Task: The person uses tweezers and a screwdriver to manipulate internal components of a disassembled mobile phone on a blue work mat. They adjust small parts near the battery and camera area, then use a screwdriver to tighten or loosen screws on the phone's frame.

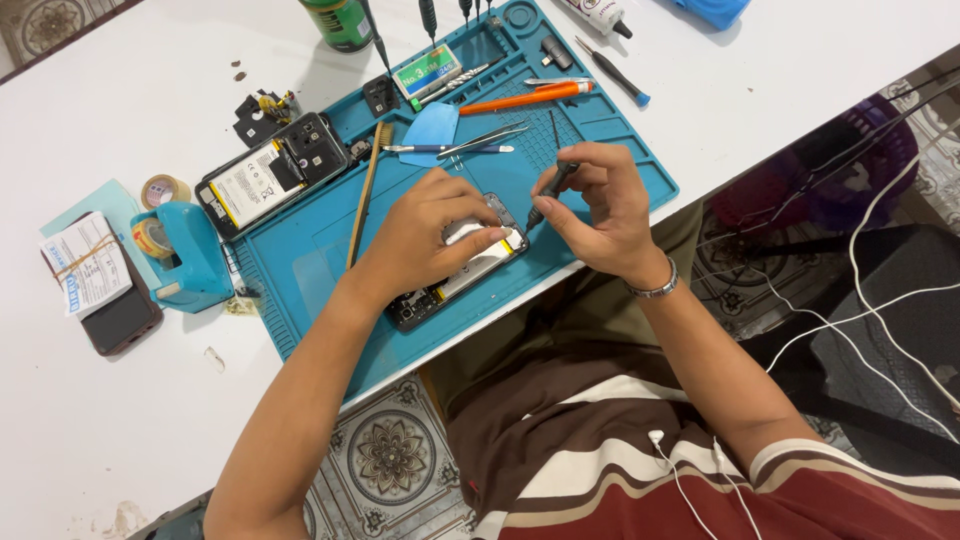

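An opened smartphone (pixel 452 283) with its back removed lies on a blue repair mat (pixel 320 250). My left hand (pixel 430 232) presses down on it, fingers spread over its upper half. My right hand (pixel 595 205) grips a thin black screwdriver (pixel 550 188), its tip pointing down at the phone's top corner by my left fingertips.
A second opened phone (pixel 270 172) with its battery showing lies at the mat's left edge. Tweezers (pixel 480 138), an orange tool (pixel 528 97), a blue pick (pixel 432 128) and a brush (pixel 365 190) lie on the mat. A blue tape dispenser (pixel 185 255) and a rubber-banded phone (pixel 100 285) sit left.
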Demonstrator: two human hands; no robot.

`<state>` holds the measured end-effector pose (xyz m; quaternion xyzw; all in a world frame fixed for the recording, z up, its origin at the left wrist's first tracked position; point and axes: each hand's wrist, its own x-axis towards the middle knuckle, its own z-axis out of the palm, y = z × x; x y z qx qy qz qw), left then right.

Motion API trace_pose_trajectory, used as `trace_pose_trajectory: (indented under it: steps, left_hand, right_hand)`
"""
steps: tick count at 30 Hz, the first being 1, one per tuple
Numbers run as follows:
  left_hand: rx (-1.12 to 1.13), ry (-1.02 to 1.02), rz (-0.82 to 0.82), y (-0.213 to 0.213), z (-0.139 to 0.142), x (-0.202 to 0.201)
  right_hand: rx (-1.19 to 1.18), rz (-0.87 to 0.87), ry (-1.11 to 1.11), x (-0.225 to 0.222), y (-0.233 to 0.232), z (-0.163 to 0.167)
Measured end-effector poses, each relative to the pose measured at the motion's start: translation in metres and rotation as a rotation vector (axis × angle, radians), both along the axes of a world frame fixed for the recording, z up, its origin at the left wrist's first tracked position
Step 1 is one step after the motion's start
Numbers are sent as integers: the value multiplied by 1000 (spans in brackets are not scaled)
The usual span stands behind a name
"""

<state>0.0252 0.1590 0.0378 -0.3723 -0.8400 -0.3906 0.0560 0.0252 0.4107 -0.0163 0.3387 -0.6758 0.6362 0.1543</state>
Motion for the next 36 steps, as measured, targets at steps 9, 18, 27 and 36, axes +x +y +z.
trace_pose_trajectory:
  steps: [9, 18, 27, 36]
  left_hand:
    - [5, 10, -8, -3, -2, -2]
    - [-7, -1, -17, -4, -4, -4]
    - [-6, -16, -14, -4, -4, -5]
    - [-16, -28, -6, -5, -6, -1]
  right_hand:
    - [35, 84, 94, -4, -2, -1]
    - [9, 152, 61, -5, -1, -5]
    - [-1, 169, 43, -6, -1, -6]
    - [-4, 169, 59, -1, -1, -9]
